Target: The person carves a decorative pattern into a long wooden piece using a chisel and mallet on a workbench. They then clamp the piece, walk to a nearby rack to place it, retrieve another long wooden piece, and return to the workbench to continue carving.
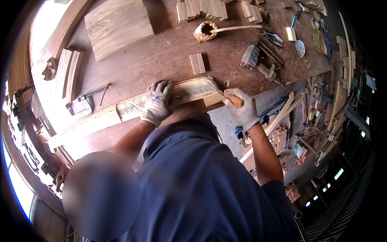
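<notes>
Centrally, a long carved strip [183, 93] of pale wood, cut with a swirl pattern, lies aslant on the brown bench [169, 52], near its front edge. The left hand [158, 101], in a grey glove, presses flat on the strip with fingers spread and curled over its top. The right hand [243, 108], gloved too, is closed around a chisel [230, 99] with a wooden handle; the blade end meets the strip's right end, though the tip itself is too small to make out.

Just behind the strip lies a small wood block [197, 63]. Farther back sit a wide plank [117, 27], rows of short wood pieces [201, 9] and a mallet [219, 30] with a rough knotted head and a pale handle. To the right of the block rests a power tool [256, 60], with more hand tools beyond it. On the left a metal clamp [86, 103] lies on the bench, close to curved wood slats [67, 74]. Below the bench edge on the right, wood offcuts [282, 133] are stacked near the floor.
</notes>
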`<state>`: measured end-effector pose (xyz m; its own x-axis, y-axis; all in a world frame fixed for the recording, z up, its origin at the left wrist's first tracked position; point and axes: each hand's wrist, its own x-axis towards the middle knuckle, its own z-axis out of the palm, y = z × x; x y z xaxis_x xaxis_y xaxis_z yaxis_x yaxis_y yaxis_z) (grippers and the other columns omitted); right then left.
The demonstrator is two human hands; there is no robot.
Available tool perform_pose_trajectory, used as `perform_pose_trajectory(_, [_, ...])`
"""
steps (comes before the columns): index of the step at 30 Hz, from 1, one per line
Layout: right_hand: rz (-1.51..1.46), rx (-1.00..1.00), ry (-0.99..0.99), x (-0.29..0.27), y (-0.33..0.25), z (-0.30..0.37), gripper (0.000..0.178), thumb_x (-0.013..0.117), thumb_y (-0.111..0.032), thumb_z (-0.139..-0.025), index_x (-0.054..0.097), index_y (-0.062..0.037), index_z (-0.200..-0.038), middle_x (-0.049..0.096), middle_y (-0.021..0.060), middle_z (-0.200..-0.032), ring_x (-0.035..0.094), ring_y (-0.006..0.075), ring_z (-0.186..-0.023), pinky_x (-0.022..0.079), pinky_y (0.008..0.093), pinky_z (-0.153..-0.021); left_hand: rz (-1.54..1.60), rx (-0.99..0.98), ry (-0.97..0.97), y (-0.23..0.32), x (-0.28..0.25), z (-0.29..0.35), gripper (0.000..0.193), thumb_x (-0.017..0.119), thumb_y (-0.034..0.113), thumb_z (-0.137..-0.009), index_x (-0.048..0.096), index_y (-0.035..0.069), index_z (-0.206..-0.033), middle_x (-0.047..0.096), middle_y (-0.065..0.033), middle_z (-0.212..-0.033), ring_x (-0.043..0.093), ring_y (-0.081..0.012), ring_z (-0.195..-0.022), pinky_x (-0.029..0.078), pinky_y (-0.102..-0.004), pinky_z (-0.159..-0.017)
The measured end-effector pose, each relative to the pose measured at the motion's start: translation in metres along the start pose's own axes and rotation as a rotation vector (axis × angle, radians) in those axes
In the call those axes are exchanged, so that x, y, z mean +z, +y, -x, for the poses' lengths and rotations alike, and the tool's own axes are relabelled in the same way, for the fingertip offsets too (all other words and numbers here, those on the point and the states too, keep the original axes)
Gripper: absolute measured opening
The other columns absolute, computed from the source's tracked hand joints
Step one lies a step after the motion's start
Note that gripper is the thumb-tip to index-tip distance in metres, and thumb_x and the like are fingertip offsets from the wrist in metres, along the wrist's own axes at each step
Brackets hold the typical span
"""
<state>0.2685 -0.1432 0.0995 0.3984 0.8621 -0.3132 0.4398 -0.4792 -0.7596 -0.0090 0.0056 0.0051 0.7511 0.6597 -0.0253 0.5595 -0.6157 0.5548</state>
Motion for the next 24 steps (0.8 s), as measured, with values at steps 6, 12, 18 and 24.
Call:
perform_pose_trajectory(6, [-0.445,0.403,0.06,0.009,0.007,0.002,0.016,0.074,-0.008,-0.091,0.071,0.0004,-0.104,0.075,0.0097,-0.09,0.073,0.0166,-0.076,0.059,0.0289,-0.071,0.005,0.014,0.026,0.0,0.0,0.0,0.056,0.079,0.036,-0.083,0.063,0.004,-0.127,0.062,-0.0167,-0.125,0.055,-0.0378,-0.121,0.044,-0.0527,-0.102])
perform_pose_trajectory(12, [-0.543,0.401,0.275,-0.003,-0.012,-0.001,0.017,0.071,-0.01,-0.095,0.069,0.0009,-0.108,0.072,0.0095,-0.087,0.07,0.0129,-0.07,0.06,0.0275,-0.063,0.007,0.095,0.104,0.005,-0.001,-0.004,0.057,0.081,0.034,-0.082,0.063,0.005,-0.127,0.063,-0.0155,-0.123,0.056,-0.0372,-0.119,0.046,-0.0523,-0.1])
perform_pose_trajectory(18, [-0.74,0.58,0.041,0.022,-0.045,0.025,0.019,0.074,-0.012,-0.094,0.069,0.0002,-0.108,0.073,0.0106,-0.086,0.071,0.0139,-0.068,0.059,0.0265,-0.06,0.233,0.403,0.044,0.058,-0.007,-0.019,0.037,0.078,0.028,-0.084,0.071,0.007,-0.113,0.068,-0.0099,-0.109,0.064,-0.0308,-0.105,0.051,-0.0464,-0.091])
perform_pose_trajectory(24, [-0.768,0.667,0.11,0.023,-0.041,0.033,0.014,0.071,-0.016,-0.097,0.069,-0.0017,-0.099,0.072,0.0079,-0.078,0.067,0.0117,-0.061,0.055,0.0264,-0.054,0.114,0.43,-0.083,0.051,-0.004,-0.003,0.026,0.069,0.021,-0.081,0.074,0.008,-0.104,0.069,-0.0043,-0.092,0.065,-0.0262,-0.089,0.052,-0.0435,-0.081])
